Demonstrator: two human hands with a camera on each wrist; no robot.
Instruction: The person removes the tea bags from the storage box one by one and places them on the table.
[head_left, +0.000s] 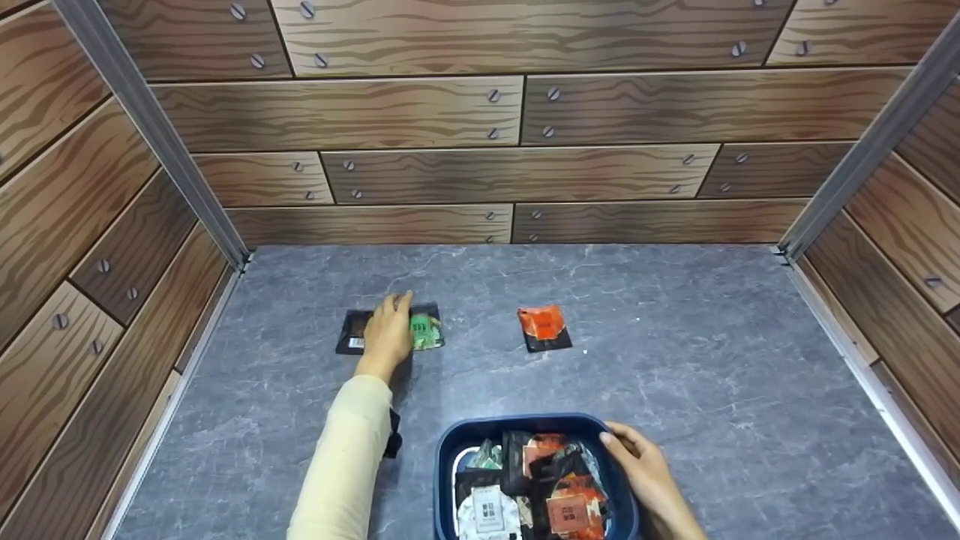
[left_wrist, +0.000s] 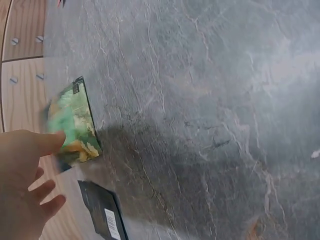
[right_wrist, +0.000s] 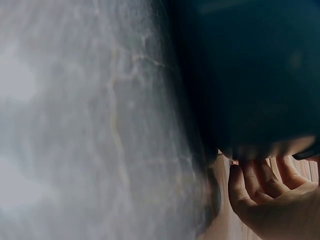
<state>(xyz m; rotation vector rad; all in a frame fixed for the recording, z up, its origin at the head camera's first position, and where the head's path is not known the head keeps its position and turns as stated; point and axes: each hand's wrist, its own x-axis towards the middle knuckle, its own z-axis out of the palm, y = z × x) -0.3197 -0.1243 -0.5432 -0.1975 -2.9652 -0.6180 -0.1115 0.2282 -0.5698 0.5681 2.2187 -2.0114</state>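
Observation:
My left hand (head_left: pixel 388 330) reaches over two flat packets on the grey floor. In the left wrist view its thumb overlaps a green packet (left_wrist: pixel 75 122), while the visible other fingers bend loosely away from it. A black packet (left_wrist: pixel 102 212) with a white label lies beside it, partly under the hand in the head view. My right hand (head_left: pixel 641 469) holds the right side of a dark blue bin (head_left: pixel 517 420), thumb at the rim and fingers against the outer wall (right_wrist: pixel 260 75). Inside the bin lie several packets, black, orange and white (head_left: pixel 487 510).
An orange and black packet (head_left: pixel 544 328) lies alone on the grey marbled surface (head_left: pixel 675 337), right of the left hand. Wood-patterned panels (head_left: pixel 517 172) enclose the back and sides, with metal strips (head_left: pixel 847 142) at the corners.

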